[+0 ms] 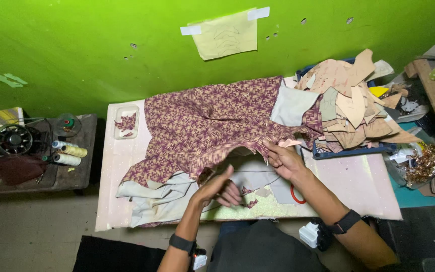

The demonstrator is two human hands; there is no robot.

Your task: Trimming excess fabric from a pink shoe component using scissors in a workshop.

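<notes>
The patterned fabric point(207, 121) is matt woven cloth, maroon on tan, lying over smooth pale grey lining cloth point(157, 199). At three o'clock from it, a heap of stiff tan paper pattern pieces point(351, 108) looks matt. At nine o'clock, thread spools point(69, 153) sit on a worn, dull wooden bench point(79, 174). The green wall point(76, 45) is matt, pitted paint.

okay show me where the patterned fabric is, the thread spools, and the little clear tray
patterned fabric point(202, 126), head view, middle of the maroon and tan cloth.
thread spools point(70, 155), head view, on the yellow spool.
clear tray point(126, 109), head view, its top rim.
</notes>
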